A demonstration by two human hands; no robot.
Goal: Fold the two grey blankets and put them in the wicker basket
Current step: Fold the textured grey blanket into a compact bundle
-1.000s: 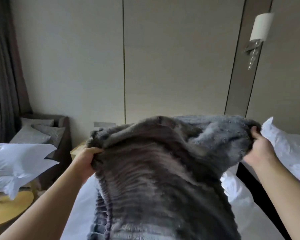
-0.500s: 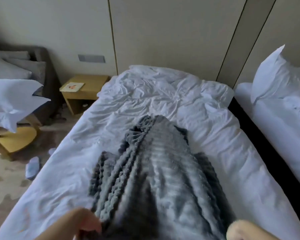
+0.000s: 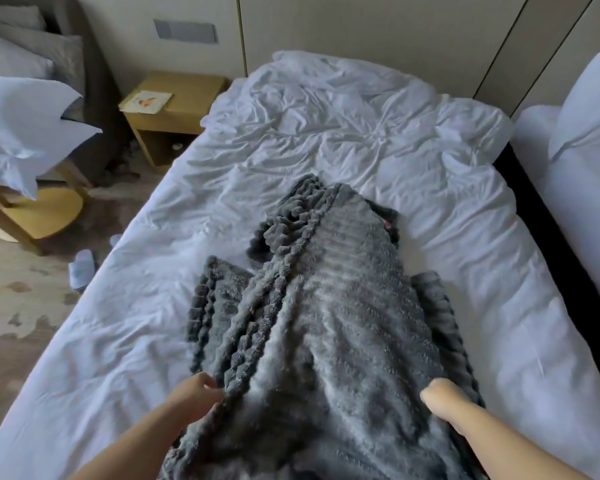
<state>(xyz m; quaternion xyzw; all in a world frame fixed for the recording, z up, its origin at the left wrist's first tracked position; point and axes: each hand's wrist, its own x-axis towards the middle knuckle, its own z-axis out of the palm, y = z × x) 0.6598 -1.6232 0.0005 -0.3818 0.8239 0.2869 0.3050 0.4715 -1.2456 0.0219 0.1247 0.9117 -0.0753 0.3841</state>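
A grey ribbed blanket lies stretched lengthwise down the middle of the white bed, bunched into folds along its left side and far end. My left hand grips the blanket's near left edge, fingers curled into the fabric. At the near right edge my right hand holds the blanket, its fingertips buried in the pile. A fluffier grey layer sticks out on the left; I cannot tell whether it is a second blanket. No wicker basket is in view.
A wooden nightstand stands left of the bed's head. White pillows sit on a wooden stool at far left, with a grey armchair behind. Slippers lie on the carpet. A second bed runs along the right.
The blanket, held up in front of me a second ago, has come down flat onto the bed. My hands have dropped to its near edge and my view has tilted down.
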